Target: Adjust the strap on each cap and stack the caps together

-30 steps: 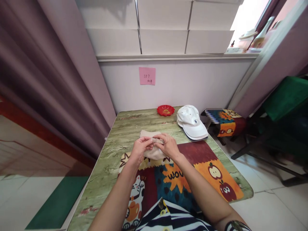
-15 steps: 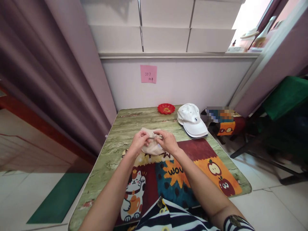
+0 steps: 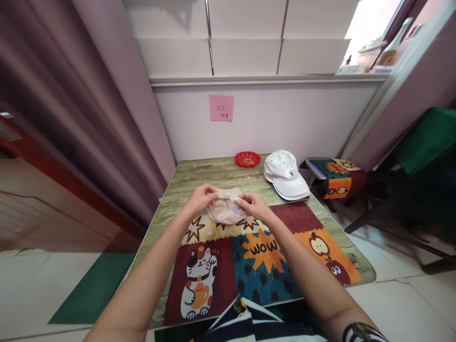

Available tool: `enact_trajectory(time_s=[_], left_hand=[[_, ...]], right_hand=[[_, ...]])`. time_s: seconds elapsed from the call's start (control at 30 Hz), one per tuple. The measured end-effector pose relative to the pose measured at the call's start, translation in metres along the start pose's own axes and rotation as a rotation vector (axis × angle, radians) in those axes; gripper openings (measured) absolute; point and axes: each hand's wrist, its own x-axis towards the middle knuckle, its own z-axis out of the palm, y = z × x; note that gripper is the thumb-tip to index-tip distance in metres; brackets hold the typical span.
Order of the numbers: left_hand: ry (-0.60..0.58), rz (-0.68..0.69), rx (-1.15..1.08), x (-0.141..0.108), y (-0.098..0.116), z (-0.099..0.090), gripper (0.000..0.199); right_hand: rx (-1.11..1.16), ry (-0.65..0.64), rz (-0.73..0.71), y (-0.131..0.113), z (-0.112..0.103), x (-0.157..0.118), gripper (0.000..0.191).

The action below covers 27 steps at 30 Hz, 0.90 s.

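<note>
A cream-coloured cap (image 3: 225, 212) lies at the far edge of the printed mat, its back strap turned up towards me. My left hand (image 3: 204, 197) pinches the left end of the strap between thumb and fingers. The right end of the strap is in the fingertips of my right hand (image 3: 252, 205). Between the two hands a strap buckle (image 3: 225, 195) shows, and the strap appears to run straight across. Beyond my right hand sits a white cap (image 3: 284, 172) with a small dark logo, stacked on at least one darker cap.
A red scalloped dish (image 3: 247, 159) stands at the table's back edge. The colourful mat (image 3: 263, 275) covers the near part of the wood-patterned table (image 3: 192, 172). A pink note (image 3: 221, 108) sticks to the wall. At the right stands a stool (image 3: 337, 178) with a printed cover.
My hands have moved apart along the strap, the left one shifting left and slightly up. More of the strap now shows between them. The view has shifted a little.
</note>
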Motion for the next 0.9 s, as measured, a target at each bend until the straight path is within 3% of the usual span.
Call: enact_trajectory(time_s=[0.1,0.2,0.37,0.9], left_hand=[[-0.044,0.049,0.169,0.004,0.013,0.000,0.035],[-0.221,0.079,0.357,0.013,0.025,0.004,0.041],[-0.506,-0.058,0.332,0.025,0.026,0.008,0.042],[-0.567,-0.059,0.079,-0.008,0.020,-0.009,0.045]], right_hand=[[0.078,-0.007,0.013,0.002,0.000,0.002,0.028],[0.072,0.004,-0.001,0.005,0.000,0.004,0.027],[0.012,0.041,-0.020,0.007,0.001,0.008,0.027],[-0.125,0.068,-0.141,-0.009,0.009,0.001,0.032]])
